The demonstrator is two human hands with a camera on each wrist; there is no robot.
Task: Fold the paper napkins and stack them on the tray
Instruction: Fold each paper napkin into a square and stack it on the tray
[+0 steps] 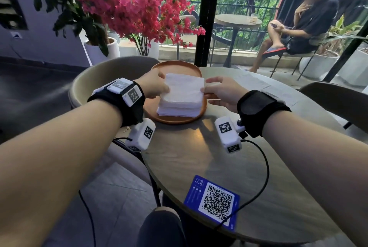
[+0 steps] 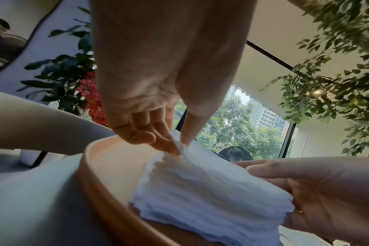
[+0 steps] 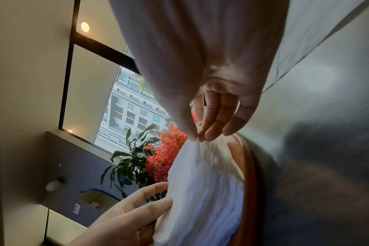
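A round grey-brown table (image 1: 179,159) carries a blue QR-code card (image 1: 213,201) at its near edge. A beige chair (image 1: 95,75) stands at the table's far left. Beyond it are red-flowered branches (image 1: 135,5) in a white vase (image 1: 147,48). Far right, a seated person (image 1: 298,25) sits beside a small round table (image 1: 238,20) bearing a glass (image 1: 253,17).

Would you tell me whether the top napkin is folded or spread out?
Folded: the top napkin matches the napkin stack on the tray, pinched by left hand and right hand.
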